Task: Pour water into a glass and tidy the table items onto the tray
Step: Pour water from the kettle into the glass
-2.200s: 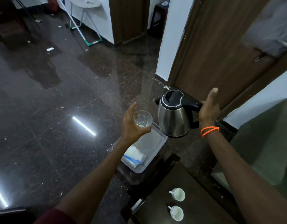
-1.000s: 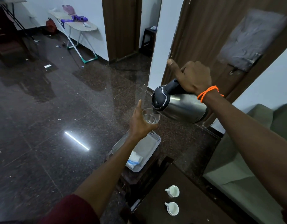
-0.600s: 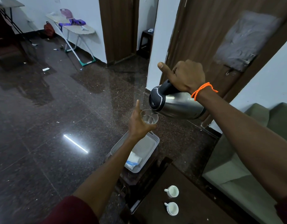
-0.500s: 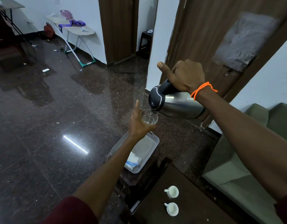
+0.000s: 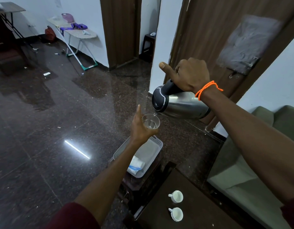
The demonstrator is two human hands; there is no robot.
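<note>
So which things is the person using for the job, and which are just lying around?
Part of the job: glass in left hand, kettle in right hand, tray, two white cups.
Just lying about: ironing board, stool, sofa.

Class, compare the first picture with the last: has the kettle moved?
Yes. The kettle, upright beside the tray earlier, is now raised above it and tipped, spout over the glass, gripped by the right hand.

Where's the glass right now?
Head view, centre: the glass is held by the left hand above the tray, directly under the kettle spout.
</note>
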